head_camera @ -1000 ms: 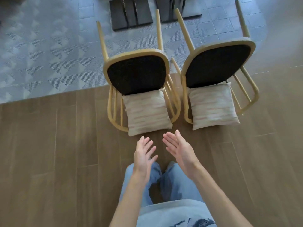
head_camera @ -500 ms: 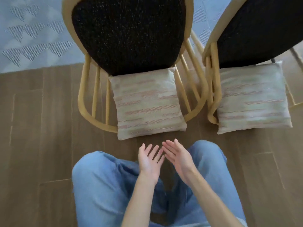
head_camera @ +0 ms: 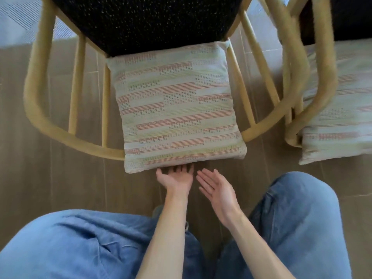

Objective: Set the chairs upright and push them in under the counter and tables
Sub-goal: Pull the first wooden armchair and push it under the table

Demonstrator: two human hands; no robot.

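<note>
- Nearest to me, the person crouches with both knees in blue jeans (head_camera: 80, 244) spread over the wooden floor (head_camera: 30, 178). The bare forearms reach forward between them.
- The left hand (head_camera: 175, 180) lies palm up at the near edge of the striped cushion (head_camera: 177, 109). Its fingers are straight and a little apart, and the tips go under the cushion, so I cannot tell what they touch there. The thumb stays out at the side and pinches nothing.
- The right hand (head_camera: 216, 190) is just beside the left one, with its fingers (head_camera: 205, 177) straight and close together. It holds nothing and is near the cushion but apart from it.
- The cushion lies loose over the spindles of the near chair (head_camera: 40, 117). This chair lies on its back on the floor, with its dark seat (head_camera: 149, 21) standing up on the far side.
- I think a lift with only the cushion in the hand would bring the cushion away and leave the chair down.
- If the chair is raised with the cushion on it, the cushion may slide off to the floor.
- The second chair (head_camera: 322, 67), with its own cushion (head_camera: 338, 121), lies very close on the right, and I cannot tell if the frames touch. Raising one chair could catch or knock the other.
- Beyond are the grey patterned tiles (head_camera: 12, 21). No table or counter is in view, and neither chair is upright yet.
</note>
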